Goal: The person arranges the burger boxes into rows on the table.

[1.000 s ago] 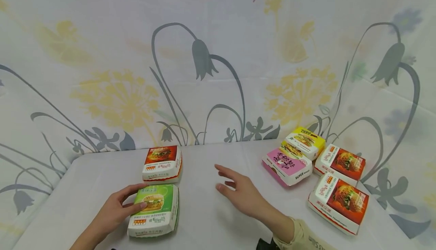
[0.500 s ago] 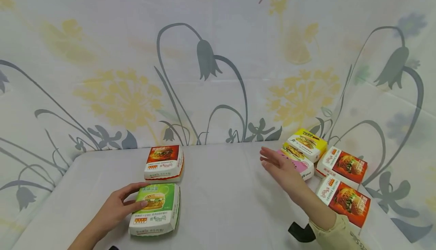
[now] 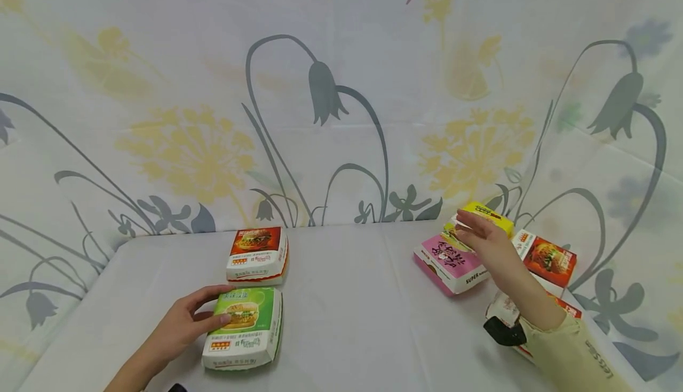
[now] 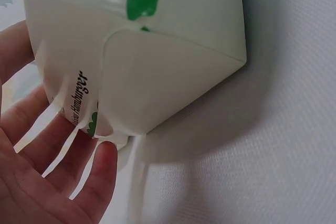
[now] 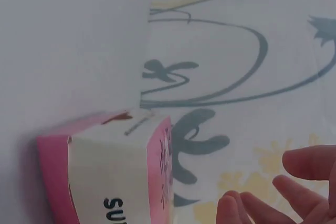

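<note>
On the left, my left hand point(image 3: 184, 327) holds the near-left side of a green and white burger box point(image 3: 248, 338), its thumb lying on the lid. The left wrist view has several fingers point(image 4: 39, 140) along the white wall of that box. My right hand point(image 3: 496, 252), fingers loosely extended, is over the right group and covers part of a yellow burger box point(image 3: 503, 221). Just left of it lies a pink burger box point(image 3: 452, 261), lettered "SUPER". In the right wrist view, the fingertips are apart from the pink box point(image 5: 110, 171).
A red and white burger box point(image 3: 256, 257) lies behind the green one. At the right are another red burger box point(image 3: 549, 258) and a nearer one point(image 3: 570, 307), mostly hidden by the right forearm. A flower-printed cloth point(image 3: 373, 83) rises behind the white table point(image 3: 341, 332).
My right hand has moved from the middle of the table rightward, across the pink box to above the yellow one. The left hand and the green box stay put.
</note>
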A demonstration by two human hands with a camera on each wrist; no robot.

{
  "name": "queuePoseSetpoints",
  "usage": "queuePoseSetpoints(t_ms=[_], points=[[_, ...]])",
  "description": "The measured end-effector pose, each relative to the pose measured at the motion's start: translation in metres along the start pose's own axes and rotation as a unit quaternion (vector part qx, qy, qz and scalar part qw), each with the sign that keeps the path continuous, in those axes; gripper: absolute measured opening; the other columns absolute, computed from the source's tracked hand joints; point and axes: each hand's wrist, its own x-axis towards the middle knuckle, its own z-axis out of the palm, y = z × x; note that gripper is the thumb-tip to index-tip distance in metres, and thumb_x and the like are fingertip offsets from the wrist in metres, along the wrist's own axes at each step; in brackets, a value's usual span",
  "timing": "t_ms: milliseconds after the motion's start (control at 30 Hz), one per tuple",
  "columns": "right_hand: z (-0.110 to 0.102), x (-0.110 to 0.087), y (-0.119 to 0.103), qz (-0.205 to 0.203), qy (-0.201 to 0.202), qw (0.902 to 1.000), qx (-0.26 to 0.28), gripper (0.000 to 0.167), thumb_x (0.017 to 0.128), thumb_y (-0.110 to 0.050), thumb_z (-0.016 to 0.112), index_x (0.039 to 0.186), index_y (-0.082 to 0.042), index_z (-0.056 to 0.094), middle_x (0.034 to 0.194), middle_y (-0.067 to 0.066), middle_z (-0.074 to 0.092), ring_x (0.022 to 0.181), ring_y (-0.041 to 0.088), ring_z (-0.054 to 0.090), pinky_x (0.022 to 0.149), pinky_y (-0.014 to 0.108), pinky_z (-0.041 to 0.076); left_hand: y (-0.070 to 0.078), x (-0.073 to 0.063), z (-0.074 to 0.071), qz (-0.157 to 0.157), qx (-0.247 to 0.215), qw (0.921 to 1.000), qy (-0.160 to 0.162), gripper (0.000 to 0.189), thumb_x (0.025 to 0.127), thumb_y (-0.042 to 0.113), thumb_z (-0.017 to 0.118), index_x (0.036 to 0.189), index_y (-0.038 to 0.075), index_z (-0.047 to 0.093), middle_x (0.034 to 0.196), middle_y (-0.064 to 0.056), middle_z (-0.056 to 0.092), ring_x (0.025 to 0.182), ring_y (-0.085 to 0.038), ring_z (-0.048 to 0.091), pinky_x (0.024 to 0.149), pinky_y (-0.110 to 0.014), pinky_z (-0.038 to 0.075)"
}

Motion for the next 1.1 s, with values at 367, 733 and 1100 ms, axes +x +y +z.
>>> queuePoseSetpoints(t_ms=[367,733,1100], points=[[-0.031,0.019,0.023,0.031,-0.033,0.9948,-0.091,0.057,0.102,-0.014,0.054,0.154,-0.001,0.032,0.157,0.025,0.03,0.142,0.046,0.027,0.11,0.059,0.031,-0.003,-0.001,0.001,0.004,0.013,0.9999,-0.005,0.058,0.09,0.025,0.076,0.14,0.005,0.054,0.146,-0.019,0.047,0.133,-0.037,0.044,0.089,-0.026,0.05],[-0.039,0.026,0.032,0.02,-0.079,0.9891,-0.122,0.054,0.099,-0.004,0.056,0.149,0.006,0.038,0.15,0.031,0.036,0.135,0.049,0.038,0.106,0.057,0.037,0.001,0.001,0.0,-0.006,0.023,0.9997,-0.003,0.061,0.087,0.031,0.078,0.138,0.005,0.055,0.144,-0.02,0.049,0.132,-0.038,0.044,0.094,-0.035,0.05],[-0.035,0.029,0.03,0.025,-0.103,0.9851,-0.135,0.057,0.097,-0.005,0.06,0.149,0.004,0.039,0.149,0.031,0.039,0.135,0.05,0.038,0.103,0.057,0.042,0.002,0.002,0.0,-0.011,0.026,0.9996,0.0,0.062,0.087,0.033,0.078,0.138,0.006,0.055,0.145,-0.019,0.049,0.132,-0.038,0.045,0.094,-0.035,0.049]])
